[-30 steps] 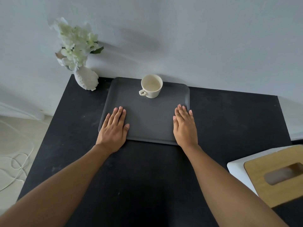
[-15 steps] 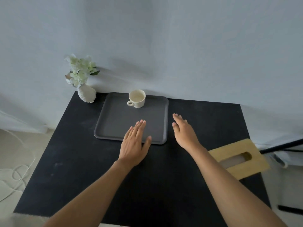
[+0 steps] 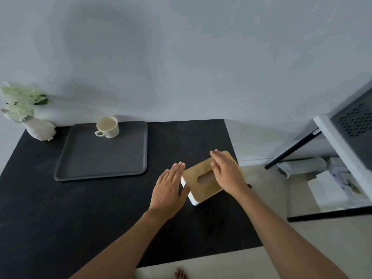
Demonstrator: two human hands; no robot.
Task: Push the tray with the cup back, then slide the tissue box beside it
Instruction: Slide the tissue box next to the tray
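A dark grey tray [image 3: 90, 162] lies at the back left of the black table, close to the wall, with a cream cup [image 3: 107, 127] standing on its far edge. A white tissue box with a wooden lid [image 3: 198, 185] sits near the table's right edge. My left hand [image 3: 169, 190] is open with fingers together, its thumb at the box's left side. My right hand [image 3: 226, 174] is open and lies over the right part of the lid, hiding that side of the box.
A white vase with pale flowers [image 3: 38, 127] stands at the back left corner beside the tray. The black table [image 3: 60, 218] ends just right of the box. A white and black stand [image 3: 346, 141] and clutter on the floor are at the right.
Both hands left the tray and moved right to the tissue box. The view swung right. The tray and cup stay at the back by the wall.
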